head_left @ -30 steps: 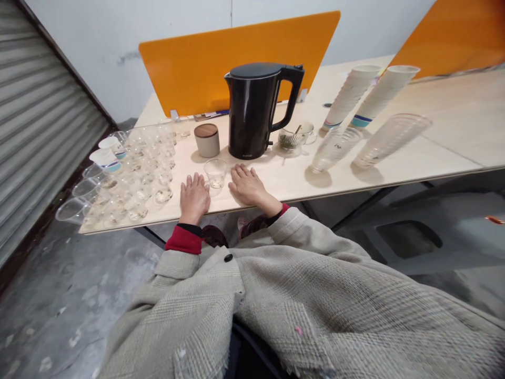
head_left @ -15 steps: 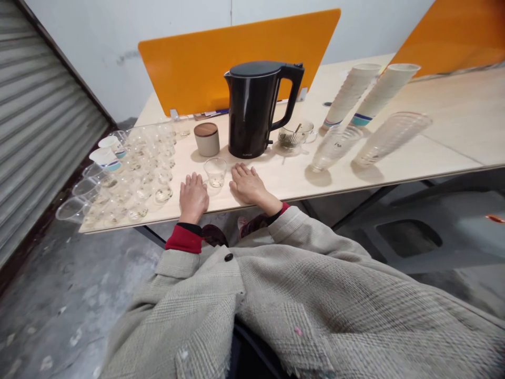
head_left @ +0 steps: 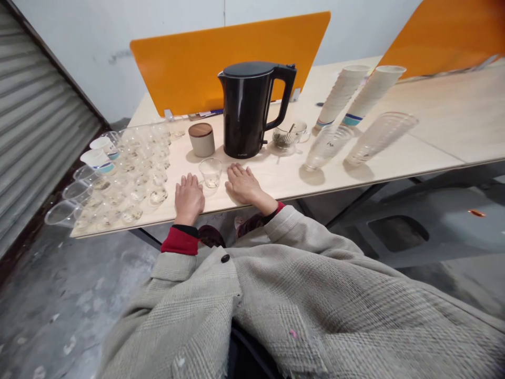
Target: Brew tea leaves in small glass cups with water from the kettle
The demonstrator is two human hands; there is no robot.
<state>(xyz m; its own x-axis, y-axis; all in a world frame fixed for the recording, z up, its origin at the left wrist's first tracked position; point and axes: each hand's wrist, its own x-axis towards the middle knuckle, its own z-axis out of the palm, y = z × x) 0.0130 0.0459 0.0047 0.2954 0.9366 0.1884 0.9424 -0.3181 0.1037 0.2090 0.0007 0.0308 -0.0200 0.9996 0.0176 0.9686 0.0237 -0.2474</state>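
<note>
My left hand [head_left: 189, 197] lies flat on the wooden table [head_left: 434, 142], fingers stretched out, just left of a small clear glass cup [head_left: 210, 172]. My right hand [head_left: 243, 184] rests flat on the table just right of that cup, holding nothing. Behind the cup stands a black electric kettle [head_left: 246, 108] with its handle to the right. A beige canister with a brown lid [head_left: 201, 139] stands left of the kettle. A glass cup with tea leaves [head_left: 289, 136] sits right of the kettle.
Several clear cups [head_left: 130, 168] crowd the table's left end, some overhanging the edge. Stacks of paper cups [head_left: 341, 95] and clear plastic cups [head_left: 379, 137] lie tilted at the right. Orange dividers [head_left: 189, 58] stand behind. A grey roller shutter [head_left: 35, 121] is at left.
Both hands stay flat beside the cup. The view has shifted slightly, so everything sits a little further left in the frame.
</note>
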